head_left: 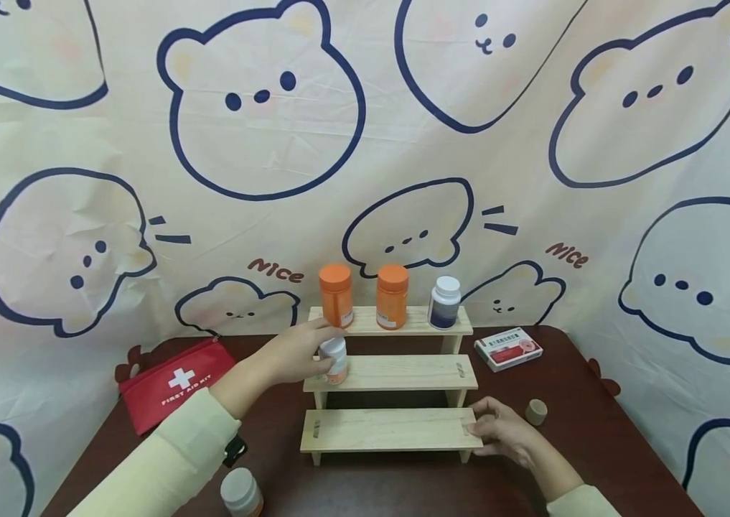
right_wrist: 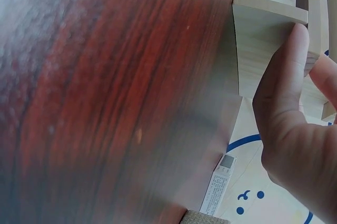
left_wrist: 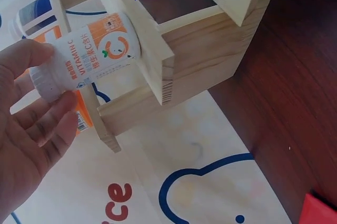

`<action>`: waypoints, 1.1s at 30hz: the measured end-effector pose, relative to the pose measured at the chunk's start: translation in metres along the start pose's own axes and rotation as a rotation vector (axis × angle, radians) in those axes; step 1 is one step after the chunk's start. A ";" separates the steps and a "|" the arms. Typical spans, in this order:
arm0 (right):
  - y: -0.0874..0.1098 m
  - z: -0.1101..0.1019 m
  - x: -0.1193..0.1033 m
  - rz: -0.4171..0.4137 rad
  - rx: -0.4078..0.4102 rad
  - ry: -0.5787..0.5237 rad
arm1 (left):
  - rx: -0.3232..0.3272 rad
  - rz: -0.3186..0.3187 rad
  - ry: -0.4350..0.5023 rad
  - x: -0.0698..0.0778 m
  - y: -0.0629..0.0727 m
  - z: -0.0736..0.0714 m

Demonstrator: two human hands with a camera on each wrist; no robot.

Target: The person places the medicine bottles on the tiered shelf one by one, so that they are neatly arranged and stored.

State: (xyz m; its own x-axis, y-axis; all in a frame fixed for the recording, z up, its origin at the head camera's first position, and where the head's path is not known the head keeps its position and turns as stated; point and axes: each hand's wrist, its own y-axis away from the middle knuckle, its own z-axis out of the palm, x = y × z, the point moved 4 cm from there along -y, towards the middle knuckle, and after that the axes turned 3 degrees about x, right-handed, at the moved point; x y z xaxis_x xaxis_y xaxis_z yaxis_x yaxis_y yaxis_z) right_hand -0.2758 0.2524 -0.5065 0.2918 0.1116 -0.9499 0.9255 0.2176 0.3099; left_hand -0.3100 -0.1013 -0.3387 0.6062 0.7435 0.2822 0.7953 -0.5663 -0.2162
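A white and orange vitamin C bottle [left_wrist: 89, 53] stands at the left end of the middle step of a three-tier wooden shelf [head_left: 390, 429]. My left hand [head_left: 303, 352] grips it by the white cap, thumb on one side and fingers on the other in the left wrist view. At the right end of the lowest step, my right hand [head_left: 500, 433] holds the board's edge; its thumb [right_wrist: 289, 71] lies against the wood. Along the top step are two orange bottles [head_left: 336, 296] and a white bottle with a dark blue label [head_left: 445, 303].
A red first aid pouch [head_left: 174, 384] lies at the left of the dark table [head_left: 403, 488]. Another white-capped bottle [head_left: 241, 491] stands at the front left. Right of the shelf are a medicine box [head_left: 508, 349] and a small round beige piece [head_left: 535, 412]. A printed cloth hangs behind.
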 end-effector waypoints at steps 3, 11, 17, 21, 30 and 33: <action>0.000 0.000 0.000 0.000 0.003 -0.001 | 0.011 0.012 -0.023 -0.001 0.002 0.000; -0.001 0.002 0.002 0.018 0.006 -0.002 | 0.049 -0.033 -0.034 0.002 0.014 -0.016; 0.000 0.001 0.002 0.013 0.010 0.005 | 0.088 -0.033 -0.060 0.006 0.026 -0.032; 0.001 -0.001 0.001 0.016 0.017 0.015 | 0.094 -0.018 -0.059 0.006 0.035 -0.034; 0.001 0.001 -0.001 0.022 0.016 0.024 | 0.161 -0.002 -0.090 0.000 0.056 -0.042; 0.002 0.002 -0.001 0.026 0.022 0.029 | 0.185 -0.014 -0.081 -0.005 0.066 -0.046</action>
State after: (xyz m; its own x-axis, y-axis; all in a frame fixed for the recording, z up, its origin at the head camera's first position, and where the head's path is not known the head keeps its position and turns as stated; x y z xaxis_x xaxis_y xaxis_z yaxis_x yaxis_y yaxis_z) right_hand -0.2738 0.2511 -0.5048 0.3092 0.1450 -0.9399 0.9228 0.1931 0.3333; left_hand -0.2600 -0.1586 -0.3111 0.5872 0.7813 0.2115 0.7853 -0.4866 -0.3828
